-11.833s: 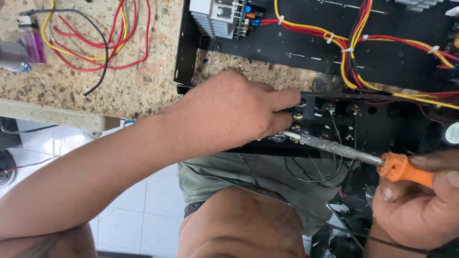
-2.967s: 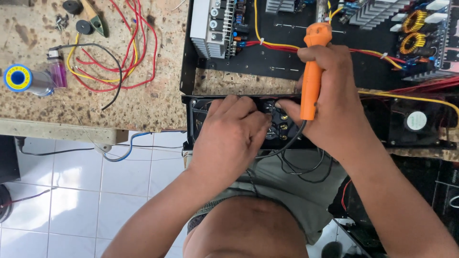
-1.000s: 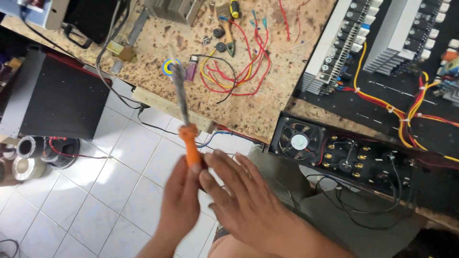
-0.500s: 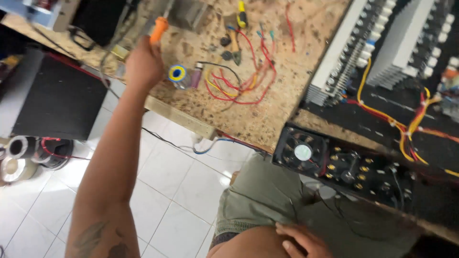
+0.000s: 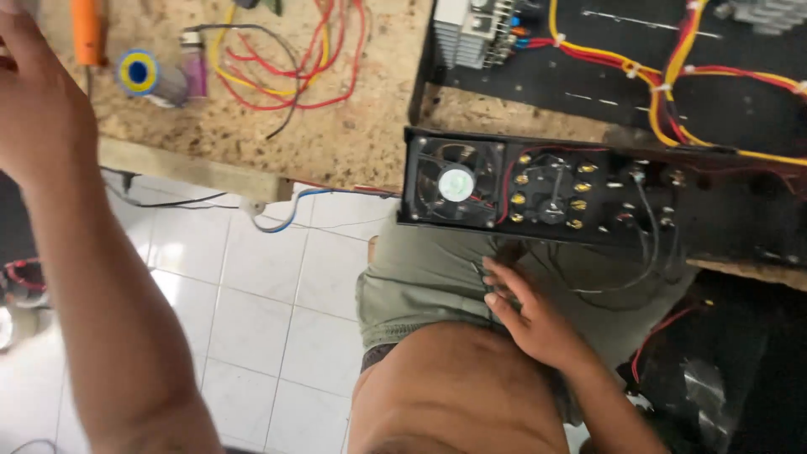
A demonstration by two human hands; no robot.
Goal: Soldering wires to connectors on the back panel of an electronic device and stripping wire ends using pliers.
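My left hand [image 5: 38, 105] is stretched out to the upper left over the speckled bench top [image 5: 336, 134], fingers partly cut off by the frame edge. An orange-handled screwdriver [image 5: 87, 29] lies on the bench just right of it, apart from the fingers. My right hand [image 5: 525, 315] rests low on my lap with fingers spread, touching thin black wires [image 5: 588, 286] that hang from a black amplifier panel [image 5: 605, 231]. That panel carries a small fan [image 5: 456, 182] and gold terminals [image 5: 551, 189].
A blue-and-yellow solder spool [image 5: 139, 71], a purple lighter [image 5: 195, 74] and loose red and yellow wires [image 5: 286, 59] lie on the bench. The open chassis [image 5: 622, 84] with a heat sink [image 5: 475, 25] sits behind the panel. White floor tiles [image 5: 277, 311] and cables lie below.
My left hand has set the screwdriver down on the bench and come off it. The view has swung right and closer, and my right hand has moved up toward the hanging wires.
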